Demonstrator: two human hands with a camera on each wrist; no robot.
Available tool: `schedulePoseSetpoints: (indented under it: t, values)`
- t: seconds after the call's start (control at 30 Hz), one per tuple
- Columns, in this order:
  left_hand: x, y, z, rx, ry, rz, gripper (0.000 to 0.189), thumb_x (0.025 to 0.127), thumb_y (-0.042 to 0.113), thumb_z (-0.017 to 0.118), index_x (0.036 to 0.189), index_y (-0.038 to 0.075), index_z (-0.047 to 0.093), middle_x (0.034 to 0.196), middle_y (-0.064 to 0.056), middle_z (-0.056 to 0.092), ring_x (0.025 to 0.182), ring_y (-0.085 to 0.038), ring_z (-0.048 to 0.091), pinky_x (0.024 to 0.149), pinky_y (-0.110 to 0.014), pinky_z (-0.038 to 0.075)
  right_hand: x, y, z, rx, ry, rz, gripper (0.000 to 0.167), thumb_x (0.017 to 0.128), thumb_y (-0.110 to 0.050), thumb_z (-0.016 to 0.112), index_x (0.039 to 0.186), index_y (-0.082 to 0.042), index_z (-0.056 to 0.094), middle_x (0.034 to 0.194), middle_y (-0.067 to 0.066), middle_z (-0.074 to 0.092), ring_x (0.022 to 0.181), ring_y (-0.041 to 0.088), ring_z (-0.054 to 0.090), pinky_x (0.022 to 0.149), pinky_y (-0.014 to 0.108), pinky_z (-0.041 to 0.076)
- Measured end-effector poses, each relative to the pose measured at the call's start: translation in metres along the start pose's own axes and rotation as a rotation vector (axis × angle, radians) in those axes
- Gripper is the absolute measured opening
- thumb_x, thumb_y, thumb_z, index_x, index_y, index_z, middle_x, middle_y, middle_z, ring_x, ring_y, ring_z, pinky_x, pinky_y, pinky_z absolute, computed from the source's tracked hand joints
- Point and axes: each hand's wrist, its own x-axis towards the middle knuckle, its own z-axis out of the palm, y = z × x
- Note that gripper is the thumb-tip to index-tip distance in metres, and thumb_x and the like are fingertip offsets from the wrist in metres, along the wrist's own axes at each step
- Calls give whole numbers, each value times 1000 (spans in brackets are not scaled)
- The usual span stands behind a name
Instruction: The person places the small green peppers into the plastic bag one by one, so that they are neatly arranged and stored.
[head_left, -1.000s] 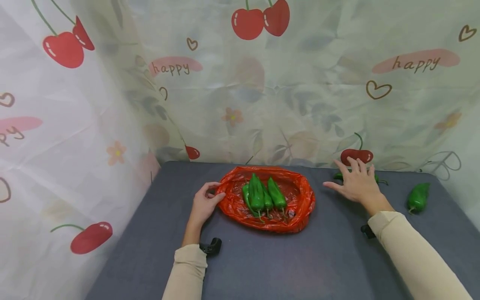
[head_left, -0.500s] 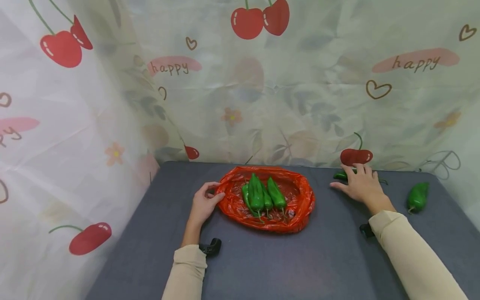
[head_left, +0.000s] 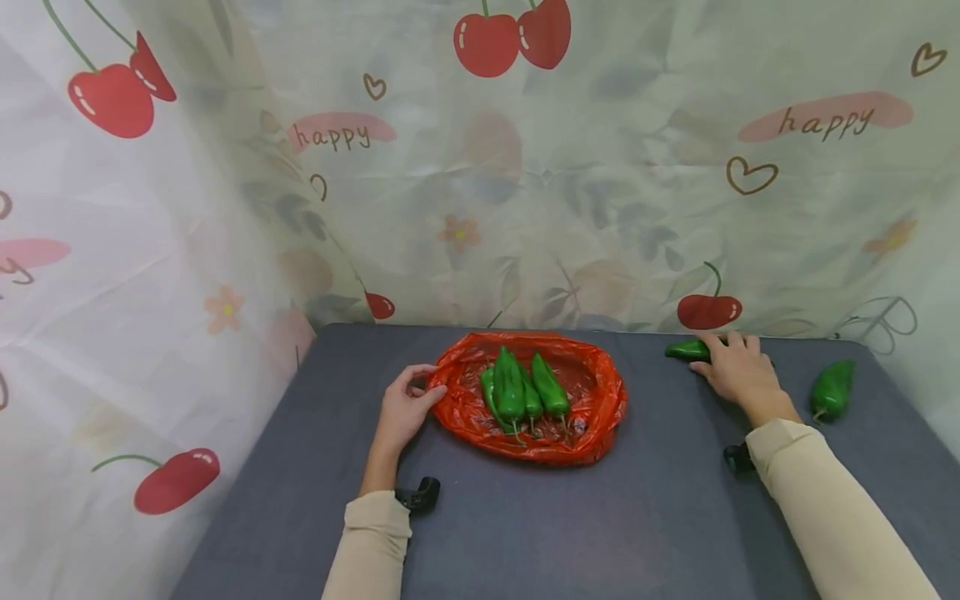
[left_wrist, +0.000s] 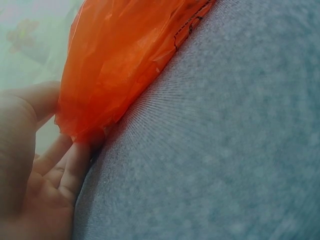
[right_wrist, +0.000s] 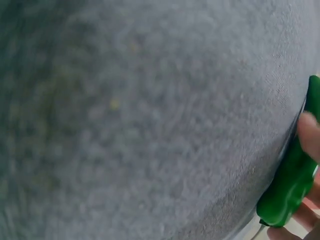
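Note:
At the left rim of a red plastic bag (head_left: 465,433), my left hand (head_left: 403,410) pinches the edge. In the left wrist view its thumb lies on one side of the orange-looking plastic (left_wrist: 110,65), with fingers beneath. Several green peppers (head_left: 512,390) lie together inside the opened bag. Near the table's back edge, my right hand (head_left: 744,375) grips another green pepper (head_left: 684,350) from above; the hand hides its stem half in the head view. The right wrist view shows the thumb and fingers on either side of this pepper (right_wrist: 287,192).
One more green pepper (head_left: 832,390) lies on the dark grey table (head_left: 570,533), right of my right hand. A patterned curtain (head_left: 525,183) with cherries and lettering hangs behind the table and along its left side.
My right hand has come down from above the back pepper, and its spread fingers have closed around it. My left hand stays at the bag's rim.

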Motion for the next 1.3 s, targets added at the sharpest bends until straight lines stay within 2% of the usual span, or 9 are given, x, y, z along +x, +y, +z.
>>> schedulePoseSetpoints:
  t: [0.13, 0.3, 0.7, 0.9, 1.03, 1.3]
  values:
    - [1, 0, 0, 4, 2, 3, 36, 91, 30, 78, 124, 22, 67, 119, -9, 68, 82, -21, 61, 69, -29, 50, 0, 3, -3, -27, -19, -1, 53, 105, -22, 56, 152, -7, 37, 145, 39, 34, 129, 62, 26, 96, 74, 36]
    - [0, 0, 0, 7, 4, 4, 36, 91, 31, 79, 124, 22, 67, 118, -9, 68, 82, -20, 60, 68, -29, 50, -1, 6, -4, -51, -28, 9, 48, 105, -20, 55, 150, -9, 42, 143, 37, 42, 126, 60, 30, 93, 72, 38]
    - [-1, -1, 1, 0, 2, 6, 35, 92, 30, 78, 123, 22, 67, 116, -8, 68, 81, -21, 59, 69, -29, 50, -11, 5, -15, -29, -12, -29, 54, 100, -28, 65, 145, -4, 47, 139, 39, 47, 120, 63, 39, 89, 71, 42]
    - [-2, -1, 0, -3, 7, 7, 35, 92, 30, 78, 124, 21, 67, 117, -9, 68, 82, -21, 59, 70, -29, 50, -10, -2, -19, 16, 27, -85, 58, 99, -31, 67, 146, -4, 47, 139, 38, 51, 120, 61, 43, 96, 72, 40]
    - [-3, -1, 0, -1, 10, 8, 36, 91, 31, 78, 124, 21, 67, 116, -9, 68, 81, -20, 60, 68, -28, 50, -8, -9, -25, 61, 23, -98, 62, 98, -36, 67, 147, -6, 45, 135, 37, 55, 120, 61, 46, 95, 73, 40]
    - [-1, -1, 0, -5, 4, 9, 35, 91, 31, 79, 123, 21, 67, 118, -8, 69, 82, -20, 60, 69, -28, 50, -13, -28, -37, 136, -6, -62, 70, 97, -44, 67, 147, -1, 43, 121, 32, 63, 104, 45, 62, 82, 63, 48]
